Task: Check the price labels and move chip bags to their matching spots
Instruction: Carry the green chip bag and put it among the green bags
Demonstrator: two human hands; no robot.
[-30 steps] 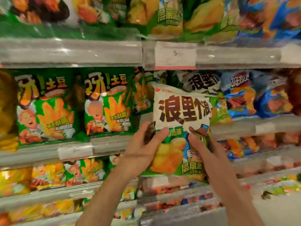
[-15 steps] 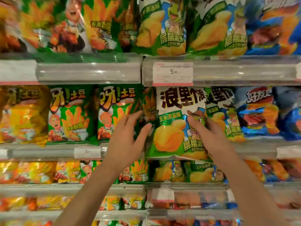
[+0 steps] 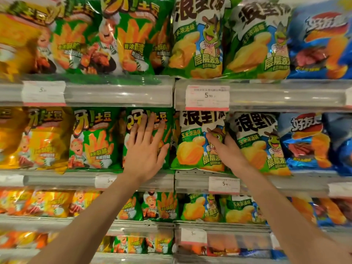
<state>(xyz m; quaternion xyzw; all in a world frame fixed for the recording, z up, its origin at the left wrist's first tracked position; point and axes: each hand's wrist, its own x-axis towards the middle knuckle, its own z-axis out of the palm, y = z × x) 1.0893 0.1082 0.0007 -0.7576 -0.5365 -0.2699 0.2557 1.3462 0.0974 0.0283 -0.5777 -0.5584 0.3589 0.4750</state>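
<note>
So our left hand lies flat, fingers spread, on a green fries bag, while our right hand pinches the corn chip bag standing on the middle shelf under the price label.

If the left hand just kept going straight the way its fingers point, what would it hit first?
Almost nothing to travel: the left hand, fingers spread and pointing up and into the shelf, already looks laid against the green fries bag. Sliding further up, it would probably reach the clear shelf rail above, though depth is hard to judge.
</note>
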